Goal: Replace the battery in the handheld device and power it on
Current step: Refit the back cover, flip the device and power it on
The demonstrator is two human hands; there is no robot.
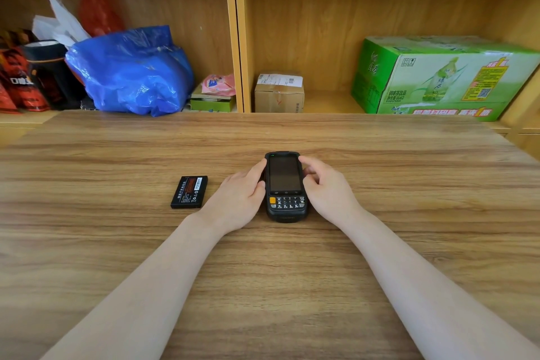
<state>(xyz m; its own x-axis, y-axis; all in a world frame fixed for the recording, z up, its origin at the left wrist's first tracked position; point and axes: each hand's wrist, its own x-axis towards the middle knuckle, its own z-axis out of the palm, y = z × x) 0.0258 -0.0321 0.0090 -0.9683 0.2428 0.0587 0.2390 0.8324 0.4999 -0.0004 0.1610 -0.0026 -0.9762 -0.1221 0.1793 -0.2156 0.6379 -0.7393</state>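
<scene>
device [285, 184] face-up on counter [409, 184], long axis away from person | left hand [239, 199], right hand [325, 187] clasp its sides | battery [189, 192] loose, left of left grip, nearer it

black handheld device [285, 184] face-up, dark screen, loose battery [189, 192] flat to its left

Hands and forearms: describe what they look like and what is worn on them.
Both the left hand and right hand are bare, no gloves. No rings, watch or bracelet show. The forearms are uncovered to the bottom of the frame; no sleeve is visible.
</scene>
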